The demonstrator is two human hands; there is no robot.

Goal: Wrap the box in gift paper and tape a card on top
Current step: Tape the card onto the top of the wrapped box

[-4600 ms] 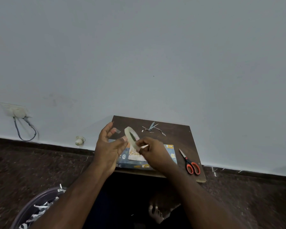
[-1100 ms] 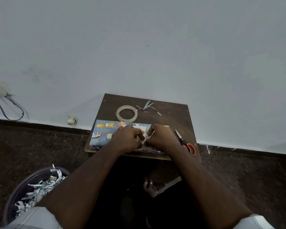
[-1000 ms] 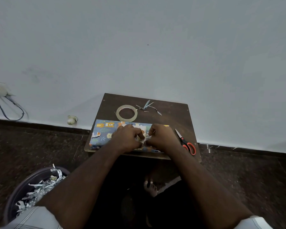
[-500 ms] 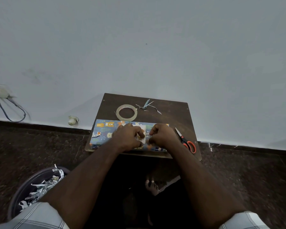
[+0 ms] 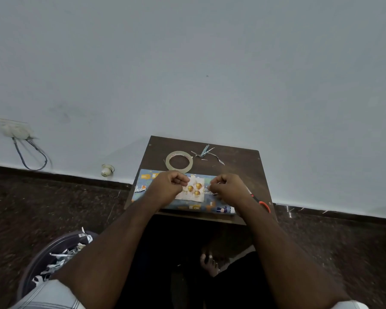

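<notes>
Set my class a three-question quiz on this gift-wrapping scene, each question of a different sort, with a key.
1. True or false: the tape roll lies on the table behind the wrapped box.
2. Which lies on the box between the two hands? A) scissors B) a card with gold balloons C) a pen
3. Fill in: paper scraps fill the ___ on the floor at lower left.

Key
1. True.
2. B: the card lies between the left hand and right hand; the scissors are on the table by the right wrist.
3. Bin.
</notes>
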